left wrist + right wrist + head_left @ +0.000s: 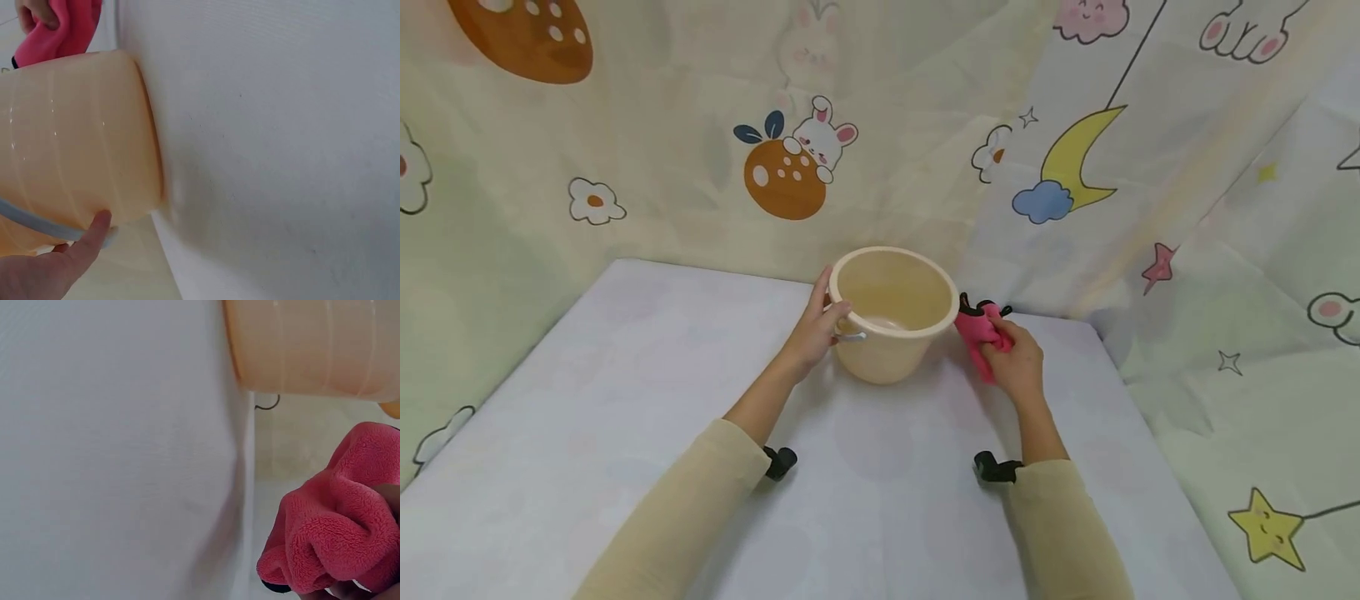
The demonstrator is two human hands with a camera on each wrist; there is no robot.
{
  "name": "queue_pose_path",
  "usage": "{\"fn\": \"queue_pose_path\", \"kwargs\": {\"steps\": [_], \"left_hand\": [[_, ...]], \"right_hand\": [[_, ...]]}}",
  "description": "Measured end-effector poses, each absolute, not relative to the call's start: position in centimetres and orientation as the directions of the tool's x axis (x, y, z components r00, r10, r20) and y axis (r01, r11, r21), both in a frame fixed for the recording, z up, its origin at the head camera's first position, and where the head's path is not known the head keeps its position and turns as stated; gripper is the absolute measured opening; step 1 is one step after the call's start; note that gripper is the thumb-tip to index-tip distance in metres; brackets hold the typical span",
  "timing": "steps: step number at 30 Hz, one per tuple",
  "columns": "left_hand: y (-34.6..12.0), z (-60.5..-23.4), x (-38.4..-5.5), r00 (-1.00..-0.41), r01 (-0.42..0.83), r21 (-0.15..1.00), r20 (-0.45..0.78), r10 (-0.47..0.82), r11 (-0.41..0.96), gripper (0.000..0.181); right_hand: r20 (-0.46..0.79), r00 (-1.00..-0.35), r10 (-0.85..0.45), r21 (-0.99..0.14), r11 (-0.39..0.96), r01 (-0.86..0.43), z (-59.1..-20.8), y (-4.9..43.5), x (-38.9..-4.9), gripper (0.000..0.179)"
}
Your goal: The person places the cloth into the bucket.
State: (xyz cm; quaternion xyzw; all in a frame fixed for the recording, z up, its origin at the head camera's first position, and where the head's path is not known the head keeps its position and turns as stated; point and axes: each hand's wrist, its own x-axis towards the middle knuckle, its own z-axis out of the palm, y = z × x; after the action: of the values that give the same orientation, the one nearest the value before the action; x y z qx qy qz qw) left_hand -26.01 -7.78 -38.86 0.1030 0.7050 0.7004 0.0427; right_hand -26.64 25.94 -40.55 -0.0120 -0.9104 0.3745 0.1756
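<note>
A cream plastic bucket [883,354] stands upright near the far edge of the table, its mouth tipped toward the head camera's view. My left hand [814,329] holds its left side at the rim, thumb over the edge, beside the grey handle [37,222]. To the right of the bucket, my right hand [1017,357] pinches a bunched pink cloth [976,333] with black edging. The cloth hangs in folds just beside the bucket wall; its fluffy texture shows in the right wrist view. Part of the right hand's fingers is hidden behind the cloth.
The white-covered table [880,500] ends just behind the bucket. A patterned curtain [685,150] with cartoon prints hangs behind and on both sides. Black wrist mounts [997,468] sit at both sleeve cuffs.
</note>
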Motion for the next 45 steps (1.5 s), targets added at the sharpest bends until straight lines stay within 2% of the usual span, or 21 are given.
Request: {"fn": "queue_pose_path", "kwargs": {"steps": [9, 18, 23, 35, 45], "left_hand": [[-7.5, -39.2, -25.8, -0.971, 0.087, 0.996, 0.089, 0.220, -0.020, 0.078], [-7.5, -38.7, -26.0, -0.976, 0.093, 0.995, 0.098, 0.195, -0.035, 0.077], [-7.4, -38.8, -25.9, -0.977, 0.070, 0.996, 0.078, 0.200, -0.046, 0.077], [-7.7, -38.7, -25.8, -0.979, 0.086, 0.996, 0.088, 0.184, -0.022, 0.077], [-7.7, -38.8, -26.0, -0.979, 0.085, 0.996, 0.089, 0.183, -0.032, 0.077]], "right_hand": [[0.352, -0.900, 0.257, -0.782, 0.609, -0.132, -38.1, 25.5, -25.6, 0.045], [0.348, -0.899, 0.265, -0.824, 0.544, -0.159, -34.4, 24.3, -25.0, 0.050], [0.337, -0.909, 0.246, -0.828, 0.537, -0.162, -32.9, 23.4, -24.4, 0.053], [0.426, -0.886, 0.181, -0.845, 0.429, -0.319, -30.2, 20.1, -24.9, 0.048], [0.436, -0.898, 0.066, -0.842, 0.382, -0.381, -29.4, 16.9, -26.0, 0.047]]}}
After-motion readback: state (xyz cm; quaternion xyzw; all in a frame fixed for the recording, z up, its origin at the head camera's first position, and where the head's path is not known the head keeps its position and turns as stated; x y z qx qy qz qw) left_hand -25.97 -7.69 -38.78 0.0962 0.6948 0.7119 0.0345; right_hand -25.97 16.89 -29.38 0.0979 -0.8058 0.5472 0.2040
